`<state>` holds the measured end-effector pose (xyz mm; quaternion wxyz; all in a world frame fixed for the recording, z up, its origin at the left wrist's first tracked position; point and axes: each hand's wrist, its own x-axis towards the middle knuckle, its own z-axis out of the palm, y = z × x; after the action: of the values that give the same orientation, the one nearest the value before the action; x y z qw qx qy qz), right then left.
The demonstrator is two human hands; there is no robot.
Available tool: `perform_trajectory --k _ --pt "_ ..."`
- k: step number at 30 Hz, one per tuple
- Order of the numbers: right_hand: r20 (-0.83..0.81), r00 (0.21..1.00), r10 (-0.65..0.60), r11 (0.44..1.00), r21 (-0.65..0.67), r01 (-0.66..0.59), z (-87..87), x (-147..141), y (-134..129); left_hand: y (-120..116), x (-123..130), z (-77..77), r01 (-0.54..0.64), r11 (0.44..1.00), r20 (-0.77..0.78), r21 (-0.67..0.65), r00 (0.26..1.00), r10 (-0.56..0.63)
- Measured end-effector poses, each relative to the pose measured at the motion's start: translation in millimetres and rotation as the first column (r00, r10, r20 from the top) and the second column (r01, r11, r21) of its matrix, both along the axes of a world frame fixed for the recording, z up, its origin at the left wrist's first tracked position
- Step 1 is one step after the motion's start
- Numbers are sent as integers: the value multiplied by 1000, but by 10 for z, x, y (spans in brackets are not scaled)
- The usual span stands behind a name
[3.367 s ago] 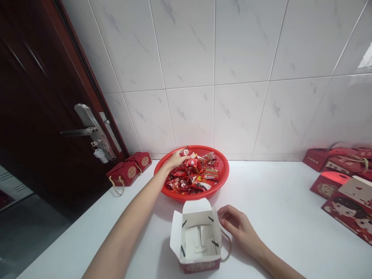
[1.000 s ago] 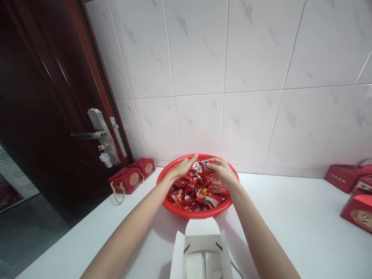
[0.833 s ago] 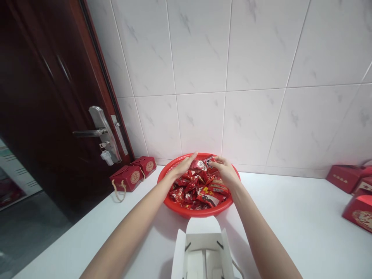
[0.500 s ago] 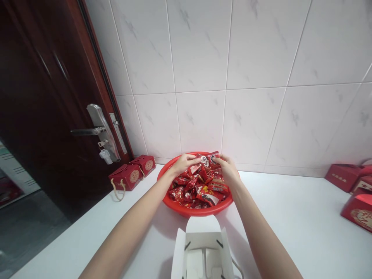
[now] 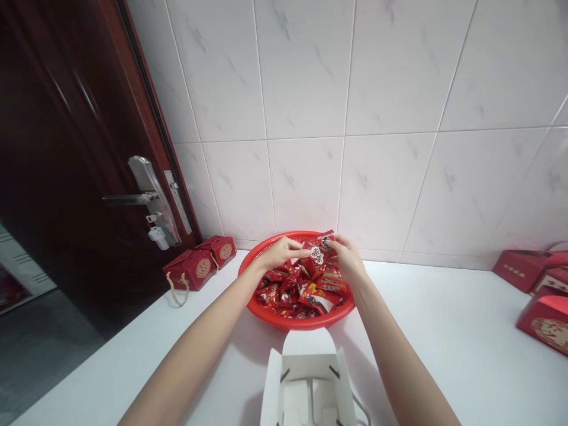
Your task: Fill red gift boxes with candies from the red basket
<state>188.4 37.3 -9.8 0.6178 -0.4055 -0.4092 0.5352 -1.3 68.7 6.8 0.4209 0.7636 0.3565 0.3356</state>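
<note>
A red plastic basket (image 5: 284,324) full of red wrapped candies (image 5: 275,293) stands against the tiled wall. Over its back part, my left hand (image 5: 281,252) pinches a red candy packet (image 5: 316,254) with a white round label. My right hand (image 5: 348,254) is closed on another red packet (image 5: 327,238) just to the right of it. The two packets are close together; whether they touch is unclear. In front of the basket is an open white box (image 5: 273,384), its flaps raised and pale folded inner panels visible.
Two small red boxes with rope handles, a nearer one (image 5: 190,269) and a farther one (image 5: 222,249), stand at the left edge by a dark door (image 5: 80,148). More red boxes (image 5: 545,322) are at the right of the white table (image 5: 426,319).
My left hand and its packet have shifted slightly right and down, and the packet's round label shows more fully. My right hand has barely moved.
</note>
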Motion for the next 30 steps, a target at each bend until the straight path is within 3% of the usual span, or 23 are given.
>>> perform_trajectory --k 9,24,30 --pt "69 981 179 983 31 -181 35 16 -70 -4 2 14 72 996 -83 52 994 -68" --pt "32 960 279 960 -6 -279 76 20 -100 16 -21 27 117 993 -29 20 993 -116" --pt "10 950 312 950 14 -312 54 19 -80 51 -41 -14 113 994 -75 -3 991 -112"
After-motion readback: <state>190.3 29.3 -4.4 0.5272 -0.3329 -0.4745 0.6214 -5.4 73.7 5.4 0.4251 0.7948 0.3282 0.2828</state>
